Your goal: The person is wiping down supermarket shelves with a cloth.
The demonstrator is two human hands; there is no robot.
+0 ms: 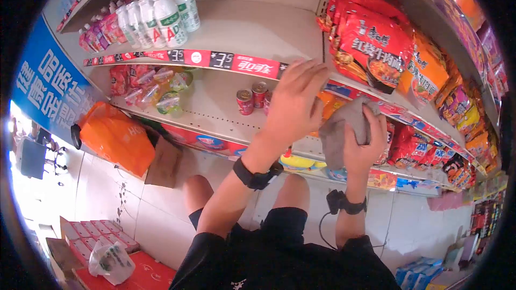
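My left hand is raised at the pink price strip on the shelf edge, its fingers stretched and slightly bent, with nothing seen in it. To its right, my right hand grips a crumpled grey cloth in front of the lower shelf. Small red cans stand on that shelf just left of my left hand, partly hidden by it. Red noodle packs lie on the upper shelf above the cloth. White bottles with green caps or labels stand on the upper shelf at the left.
An orange bag and a cardboard box are on the floor at the left. Red boxes with a plastic bag lie at the lower left. More snack packs fill the right shelves. Blue packs sit at the lower right.
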